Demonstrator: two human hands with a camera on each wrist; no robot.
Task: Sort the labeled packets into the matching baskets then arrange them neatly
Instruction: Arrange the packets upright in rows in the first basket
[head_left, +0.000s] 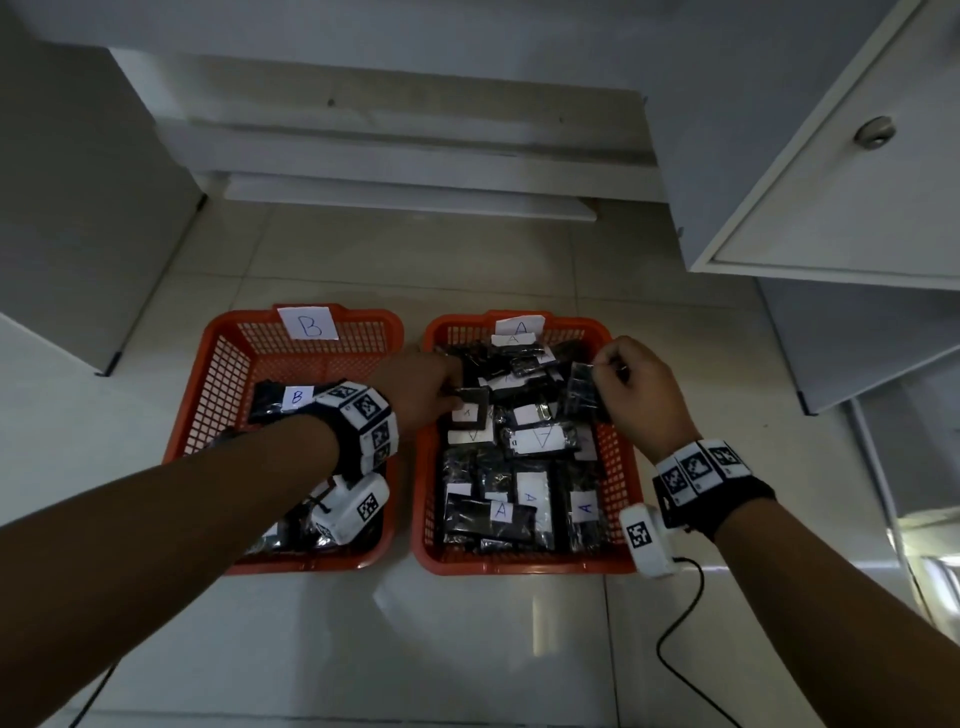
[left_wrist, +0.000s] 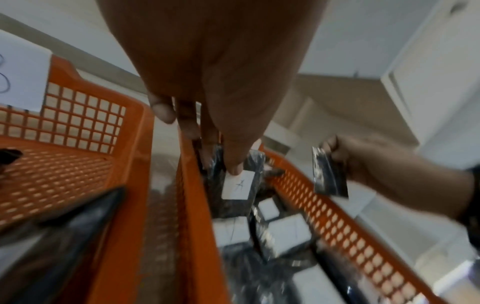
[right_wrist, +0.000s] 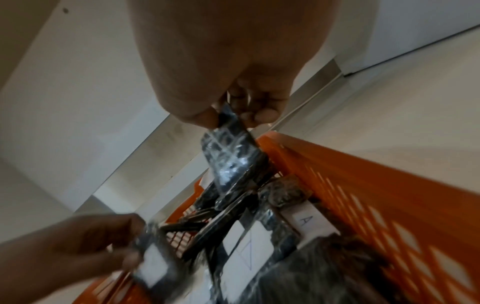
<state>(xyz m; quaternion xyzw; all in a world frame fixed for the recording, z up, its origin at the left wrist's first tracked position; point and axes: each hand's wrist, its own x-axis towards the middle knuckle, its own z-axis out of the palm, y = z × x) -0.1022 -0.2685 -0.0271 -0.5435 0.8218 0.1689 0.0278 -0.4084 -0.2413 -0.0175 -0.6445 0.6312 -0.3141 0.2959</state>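
Packets (head_left: 524, 441): glossy black, white handwritten A labels.

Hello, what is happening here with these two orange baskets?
A person is sorting dark packets on the floor. The left hand pinches a packet marked A over the basket labeled A, which is nearly full. The right hand holds up another packet by its top edge; its label is not visible. The basket labeled B holds fewer packets.

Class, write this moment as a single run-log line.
left hand: holds A packet | right hand: pinches unlabeled-side packet | both over basket A
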